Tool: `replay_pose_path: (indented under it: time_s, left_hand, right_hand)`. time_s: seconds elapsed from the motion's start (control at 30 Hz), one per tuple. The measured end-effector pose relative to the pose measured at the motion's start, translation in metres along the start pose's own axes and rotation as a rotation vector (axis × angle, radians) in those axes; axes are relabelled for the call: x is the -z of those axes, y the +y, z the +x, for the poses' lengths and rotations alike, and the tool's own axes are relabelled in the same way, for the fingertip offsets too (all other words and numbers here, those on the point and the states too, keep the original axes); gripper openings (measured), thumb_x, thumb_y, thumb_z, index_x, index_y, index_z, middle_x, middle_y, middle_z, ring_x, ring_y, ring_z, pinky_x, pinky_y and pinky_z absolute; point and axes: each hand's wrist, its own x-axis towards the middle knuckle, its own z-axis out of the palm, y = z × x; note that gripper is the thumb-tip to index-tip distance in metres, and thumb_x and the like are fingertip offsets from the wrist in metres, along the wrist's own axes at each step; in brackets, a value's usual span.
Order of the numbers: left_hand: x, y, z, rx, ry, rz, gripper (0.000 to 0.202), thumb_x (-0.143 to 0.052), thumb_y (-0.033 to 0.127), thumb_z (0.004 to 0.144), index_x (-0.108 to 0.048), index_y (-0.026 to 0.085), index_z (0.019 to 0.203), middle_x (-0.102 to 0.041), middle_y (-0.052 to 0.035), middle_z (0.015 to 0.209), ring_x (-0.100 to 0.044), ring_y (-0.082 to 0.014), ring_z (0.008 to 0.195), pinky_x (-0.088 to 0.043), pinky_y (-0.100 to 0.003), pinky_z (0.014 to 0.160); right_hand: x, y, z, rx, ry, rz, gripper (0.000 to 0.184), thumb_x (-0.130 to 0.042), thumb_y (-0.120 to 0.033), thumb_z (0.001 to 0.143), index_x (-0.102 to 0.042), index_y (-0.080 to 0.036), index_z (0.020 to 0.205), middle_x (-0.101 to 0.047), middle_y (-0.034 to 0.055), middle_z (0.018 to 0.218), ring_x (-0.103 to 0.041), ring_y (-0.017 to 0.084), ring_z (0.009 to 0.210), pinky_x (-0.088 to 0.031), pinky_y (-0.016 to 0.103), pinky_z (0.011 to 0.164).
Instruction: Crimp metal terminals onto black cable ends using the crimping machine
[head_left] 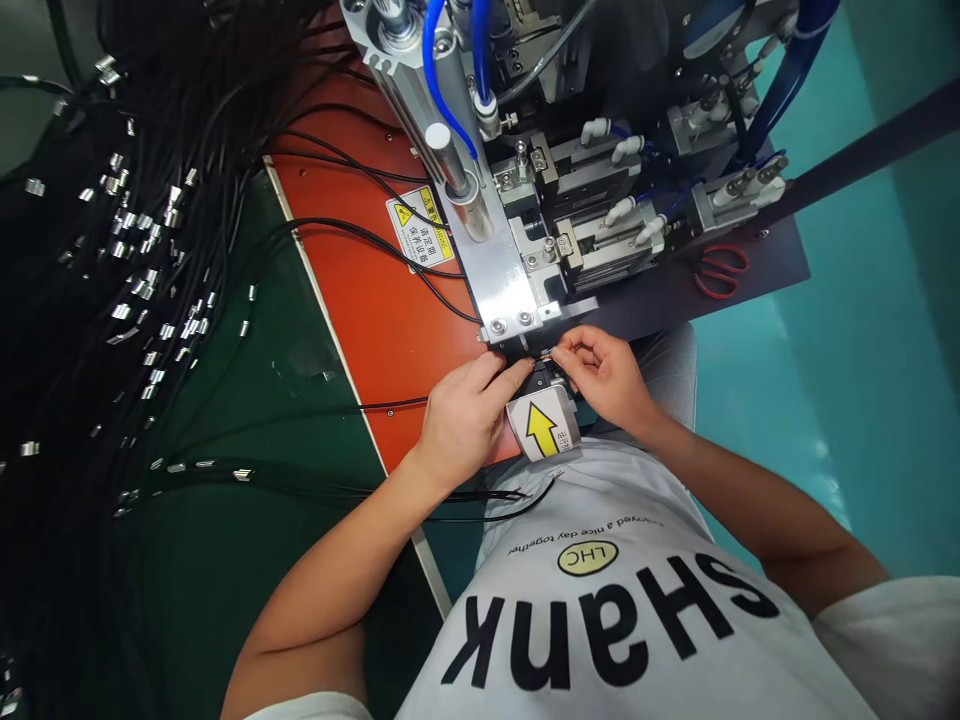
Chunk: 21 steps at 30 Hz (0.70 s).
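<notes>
My left hand point(466, 412) is closed on a black cable point(394, 405) that runs in from the left. Its thumb and forefinger tips meet at the front of a metal machine point(517, 285). Just to the right, my right hand point(606, 375) pinches thumb and forefinger together at the same small spot. What lies between those fingertips is too small to make out, though thin wire ends seem to show there. Below the fingers sits a grey block with a yellow arrow label point(544, 428).
Many black cables with shiny metal tips point(150, 330) hang and lie at left over a green surface point(292, 350). An orange board point(352, 300) carries the machine. More loose cables point(480, 505) cross near my shirt. Red-handled scissors point(721, 272) lie at right.
</notes>
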Motion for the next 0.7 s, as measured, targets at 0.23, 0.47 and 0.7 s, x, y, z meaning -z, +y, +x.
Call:
replay_pose_path:
  time_s: [0.23,0.47,0.7]
  left_hand:
    - [0.000,0.001,-0.001,0.036,-0.004,0.010,0.028,-0.040,0.014,0.097,-0.064,0.016,0.111,-0.064,-0.0071,0.086,-0.057,-0.0153,0.075,-0.044,-0.026,0.065]
    - [0.002,0.004,-0.002,0.038,0.061,0.148,0.021,-0.049,0.015,0.094,-0.066,0.018,0.106,-0.062,-0.0093,0.089,-0.053,-0.0211,0.083,-0.042,-0.034,0.070]
    - [0.007,0.011,-0.026,0.214,0.061,-0.100,0.029,-0.048,0.015,0.096,-0.060,0.018,0.122,-0.060,-0.0121,0.109,-0.057,-0.0209,0.101,-0.051,-0.035,0.088]
  right_hand:
    - [0.005,-0.012,-0.019,0.270,0.081,-0.294,0.022,-0.055,-0.032,0.095,-0.068,-0.028,0.113,-0.062,0.0049,0.098,-0.059,0.018,0.081,-0.049,0.034,0.073]
    - [0.004,-0.007,-0.004,-0.013,0.018,0.029,0.025,-0.062,-0.045,0.090,-0.067,-0.021,0.093,-0.063,0.0009,0.080,-0.052,0.010,0.053,-0.042,0.027,0.052]
    - [0.000,-0.010,0.008,-0.147,-0.047,0.184,0.032,-0.075,-0.046,0.078,-0.061,-0.017,0.076,-0.058,-0.0027,0.066,-0.047,0.007,0.050,-0.040,0.023,0.051]
